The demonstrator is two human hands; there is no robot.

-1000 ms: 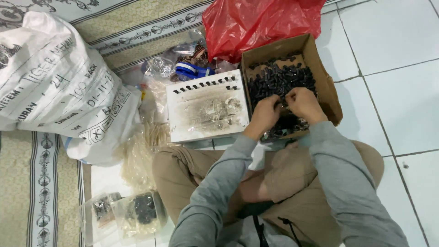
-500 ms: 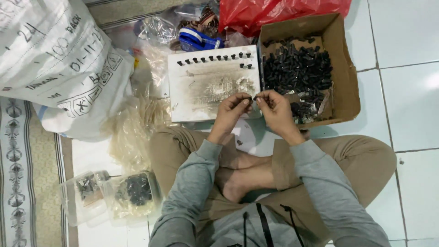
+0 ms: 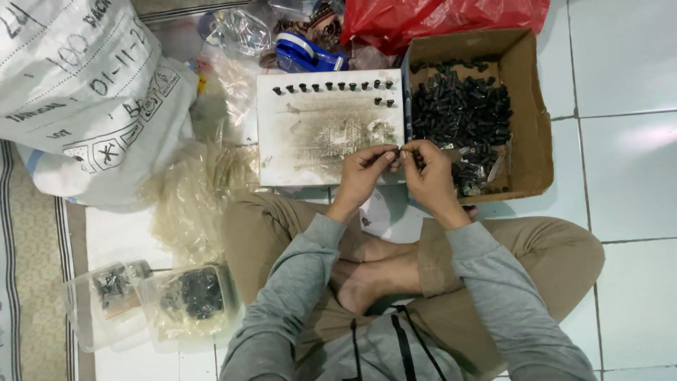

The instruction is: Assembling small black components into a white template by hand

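My left hand [image 3: 365,173] and my right hand [image 3: 427,174] meet fingertip to fingertip over the front edge of a stained white board [image 3: 330,130], pinching a tiny dark part [image 3: 399,150] between them. Several small black parts [image 3: 331,87] stand in rows along the board's far edge. Right of the board, an open cardboard box [image 3: 525,127] holds a heap of the same black parts [image 3: 460,109]. I sit cross-legged on the floor in tan trousers and grey sleeves.
A large white printed sack [image 3: 77,92] lies at the left. A pile of clear plastic bags [image 3: 190,201] sits beside my left knee, with two filled bags [image 3: 151,300] nearer me. A red plastic bag [image 3: 444,17] and a blue tape dispenser [image 3: 307,55] lie beyond the board.
My hands came out of the cardboard box and drew back toward me. They now meet at the board's front edge, pinching a small part.
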